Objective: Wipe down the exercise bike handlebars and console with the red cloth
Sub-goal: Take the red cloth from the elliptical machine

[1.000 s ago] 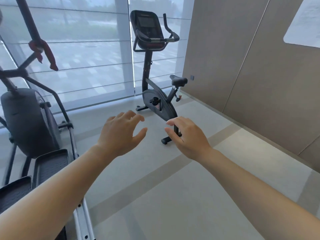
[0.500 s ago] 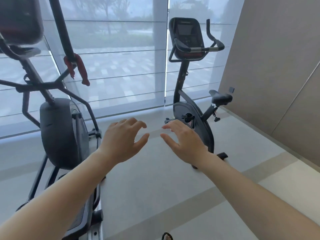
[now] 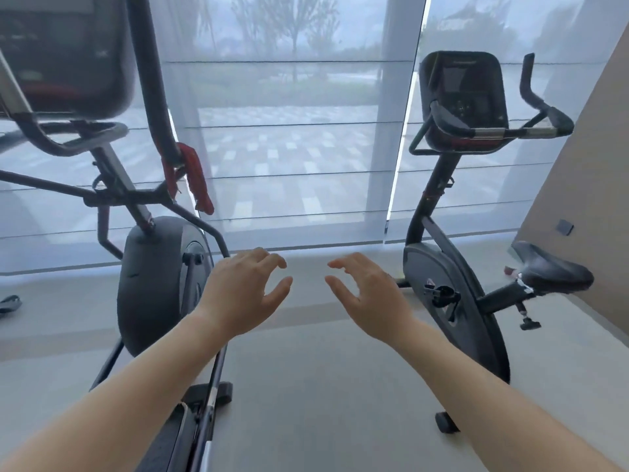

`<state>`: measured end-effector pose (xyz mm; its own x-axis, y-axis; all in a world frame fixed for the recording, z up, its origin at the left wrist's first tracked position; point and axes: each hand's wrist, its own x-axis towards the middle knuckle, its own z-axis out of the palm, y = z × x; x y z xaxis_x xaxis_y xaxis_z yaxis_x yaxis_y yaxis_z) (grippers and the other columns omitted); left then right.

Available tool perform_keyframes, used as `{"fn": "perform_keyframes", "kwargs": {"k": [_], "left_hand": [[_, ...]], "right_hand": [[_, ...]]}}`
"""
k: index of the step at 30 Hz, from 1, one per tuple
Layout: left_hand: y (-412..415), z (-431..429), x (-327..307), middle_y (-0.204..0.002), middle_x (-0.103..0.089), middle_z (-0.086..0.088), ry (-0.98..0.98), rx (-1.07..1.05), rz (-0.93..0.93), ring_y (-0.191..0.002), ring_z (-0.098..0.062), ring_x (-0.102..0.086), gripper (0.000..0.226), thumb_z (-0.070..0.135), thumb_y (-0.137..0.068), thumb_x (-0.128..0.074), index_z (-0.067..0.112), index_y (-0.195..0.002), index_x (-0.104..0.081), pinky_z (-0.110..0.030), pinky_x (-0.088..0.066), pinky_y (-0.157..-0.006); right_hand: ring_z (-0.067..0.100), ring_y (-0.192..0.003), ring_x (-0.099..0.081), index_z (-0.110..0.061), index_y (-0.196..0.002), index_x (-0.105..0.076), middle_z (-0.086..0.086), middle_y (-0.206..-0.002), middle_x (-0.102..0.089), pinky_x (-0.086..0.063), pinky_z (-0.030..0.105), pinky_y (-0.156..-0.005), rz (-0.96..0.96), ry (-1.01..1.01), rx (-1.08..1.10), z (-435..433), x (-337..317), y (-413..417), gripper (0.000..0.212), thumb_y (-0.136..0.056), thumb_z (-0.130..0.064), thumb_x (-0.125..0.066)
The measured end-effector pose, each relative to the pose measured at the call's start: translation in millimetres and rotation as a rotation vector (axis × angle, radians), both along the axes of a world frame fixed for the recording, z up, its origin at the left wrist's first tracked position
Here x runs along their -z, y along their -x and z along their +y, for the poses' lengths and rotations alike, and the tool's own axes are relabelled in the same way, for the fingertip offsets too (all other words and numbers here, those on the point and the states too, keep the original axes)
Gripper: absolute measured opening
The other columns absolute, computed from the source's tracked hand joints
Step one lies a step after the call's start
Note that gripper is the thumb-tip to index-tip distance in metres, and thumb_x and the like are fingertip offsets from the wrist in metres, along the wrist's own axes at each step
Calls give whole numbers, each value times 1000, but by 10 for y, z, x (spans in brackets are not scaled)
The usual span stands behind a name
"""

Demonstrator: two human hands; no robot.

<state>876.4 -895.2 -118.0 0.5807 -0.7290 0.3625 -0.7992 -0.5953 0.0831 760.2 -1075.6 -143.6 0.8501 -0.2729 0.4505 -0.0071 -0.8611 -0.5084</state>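
The red cloth (image 3: 192, 173) hangs knotted round the black moving arm of the elliptical trainer (image 3: 160, 281) at the left. The exercise bike (image 3: 452, 284) stands at the right, with its black console (image 3: 463, 93) and handlebars (image 3: 531, 126) up high. My left hand (image 3: 245, 291) and my right hand (image 3: 366, 291) reach forward side by side over the floor between the two machines, fingers loosely spread, holding nothing. The cloth is above and left of my left hand, well apart from it.
A big window with sheer blinds (image 3: 296, 148) fills the back. A beige wall panel (image 3: 585, 185) runs along the right behind the bike's saddle (image 3: 548, 267). The elliptical's rail and pedals (image 3: 200, 413) lie low at the left. Grey floor (image 3: 323, 386) stretches between the machines.
I have moved closer and the view has swung left and up: both machines are bigger, the bike slid to the right, the cloth came toward centre. My hands stay empty in front.
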Motion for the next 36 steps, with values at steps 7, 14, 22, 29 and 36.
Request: {"fn": "perform_keyframes", "kwargs": {"k": [7,14,22,29,36], "left_hand": [[-988,-40,-38,-108,-63,6,38,-95,-12,-94,-16,-60,56,58,-82,-25,25,-110,-60,-37,-48,-80],[-2135,13,-298,-114,-63,3,67,-123,-79,-102,-17,-60,49,54,-85,-33,23,-114,-59,-37,-49,-84],[-3096,296,-561,-106,-64,4,100,-136,-192,-91,-15,-62,50,55,-85,-33,22,-109,-62,-33,-51,-74],[-3328,347,-580,-106,-59,1,165,-116,-325,-88,-16,-60,38,44,-84,-45,18,-102,-65,-31,-50,-71],[-3369,463,-631,-114,-57,-3,215,-144,-361,-98,-20,-58,34,40,-82,-50,18,-102,-64,-33,-50,-77]], "right_hand": [[8,-103,-53,-21,-115,-57,-9,-115,-57,-38,20,-77,2,33,-104,-107,-98,-1206,29,-93,-39,-48],[10,-100,-55,-21,-115,-57,-9,-116,-57,-43,24,-78,-57,45,-144,-69,-275,-2434,28,-92,-38,-51],[7,-105,-52,-22,-121,-56,-8,-123,-54,-36,16,-81,-101,5,-171,43,-377,-3569,32,-92,-37,-51],[10,-116,-50,-25,-129,-52,-6,-130,-52,-41,21,-94,-77,16,-234,132,-382,-4170,39,-91,-34,-56],[11,-111,-53,-26,-129,-50,-6,-131,-51,-45,28,-94,-84,-7,-288,172,-416,-4485,41,-90,-34,-57]]}}
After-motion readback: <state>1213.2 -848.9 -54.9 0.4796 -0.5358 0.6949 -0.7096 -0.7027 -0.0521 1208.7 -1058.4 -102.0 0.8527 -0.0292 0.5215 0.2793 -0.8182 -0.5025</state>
